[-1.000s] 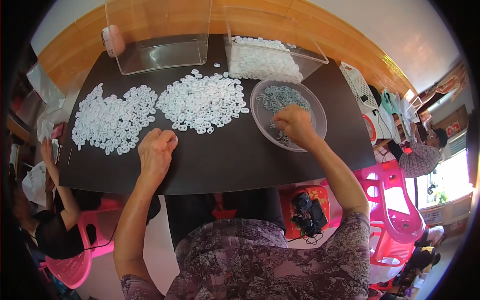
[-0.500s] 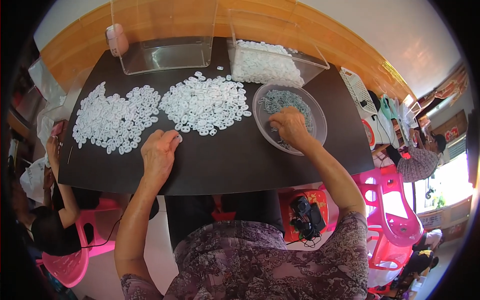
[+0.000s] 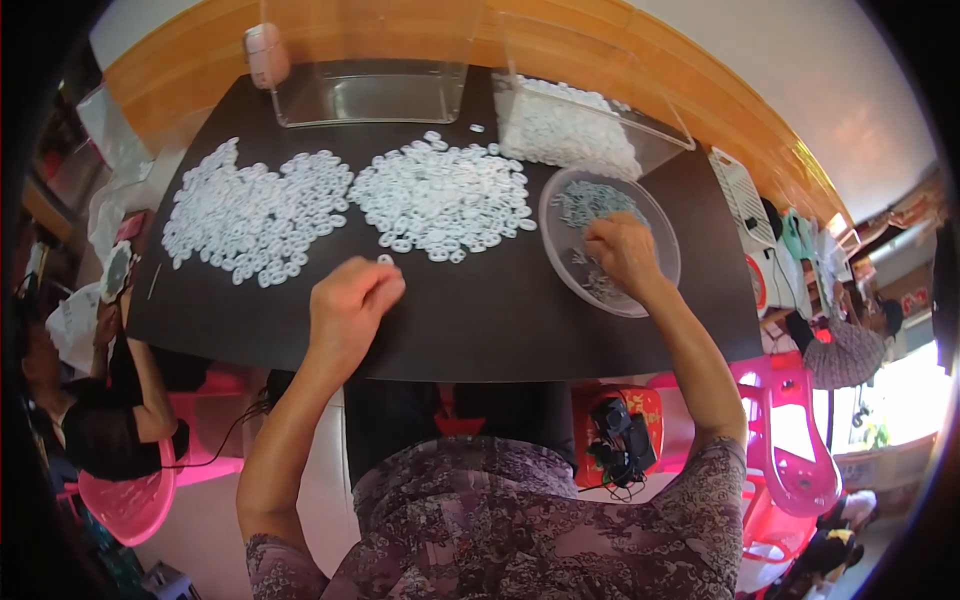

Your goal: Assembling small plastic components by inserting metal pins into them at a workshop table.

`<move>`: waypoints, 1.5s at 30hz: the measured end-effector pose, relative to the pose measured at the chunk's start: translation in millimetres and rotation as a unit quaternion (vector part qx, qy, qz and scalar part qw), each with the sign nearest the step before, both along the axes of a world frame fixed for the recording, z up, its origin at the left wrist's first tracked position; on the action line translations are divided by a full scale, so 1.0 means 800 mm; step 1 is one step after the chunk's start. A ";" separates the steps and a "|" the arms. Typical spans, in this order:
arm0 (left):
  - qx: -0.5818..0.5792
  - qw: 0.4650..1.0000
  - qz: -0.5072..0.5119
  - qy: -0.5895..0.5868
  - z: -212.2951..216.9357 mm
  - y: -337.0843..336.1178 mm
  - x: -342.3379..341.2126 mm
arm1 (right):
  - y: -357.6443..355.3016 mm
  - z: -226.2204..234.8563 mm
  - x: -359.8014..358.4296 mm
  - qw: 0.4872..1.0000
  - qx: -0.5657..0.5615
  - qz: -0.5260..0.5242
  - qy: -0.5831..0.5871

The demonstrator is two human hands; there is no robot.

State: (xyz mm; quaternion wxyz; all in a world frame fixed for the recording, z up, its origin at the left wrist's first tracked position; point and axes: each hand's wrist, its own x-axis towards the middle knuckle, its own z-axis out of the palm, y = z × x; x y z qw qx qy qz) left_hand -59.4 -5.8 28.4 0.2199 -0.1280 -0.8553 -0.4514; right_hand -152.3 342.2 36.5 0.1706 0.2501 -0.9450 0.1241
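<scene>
My left hand (image 3: 350,305) is closed above the dark table's front part, thumb and fingers pressed together; whatever they hold, if anything, is hidden. One white two-holed oval piece (image 3: 385,260) lies just beyond its fingertips. Over a round clear plastic bowl (image 3: 672,275) my right hand (image 3: 622,255) is closed, its fingertips down among small grey metal pieces (image 3: 590,203); its grip cannot be made out. Beyond and between the hands spreads a pile of white oval pieces (image 3: 445,195), and a second white pile (image 3: 255,215) lies to the left.
A clear bin (image 3: 365,100) stands at the back, and another clear bin (image 3: 570,130) beside it holds many white pieces. At the back left is a pink object (image 3: 265,55). A thin stick (image 3: 154,282) lies near the left edge. Another person (image 3: 115,430) sits at left.
The view has shifted, so the table appears farther right. My left hand has drawn back from the white piece at its fingertips. My right hand stays at the bowl, among the metal pieces.
</scene>
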 end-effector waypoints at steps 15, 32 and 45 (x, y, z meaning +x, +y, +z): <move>0.352 0.621 -0.689 -0.125 0.130 0.092 0.106 | 0.005 -0.012 0.008 0.998 -0.017 0.003 -0.057; 0.703 0.403 -0.586 -0.001 0.115 0.138 0.134 | -0.006 -0.004 0.001 0.995 -0.093 -0.022 -0.005; 0.444 0.491 -0.663 -0.349 0.168 0.097 0.088 | 0.002 -0.010 0.002 0.995 -0.090 0.004 -0.037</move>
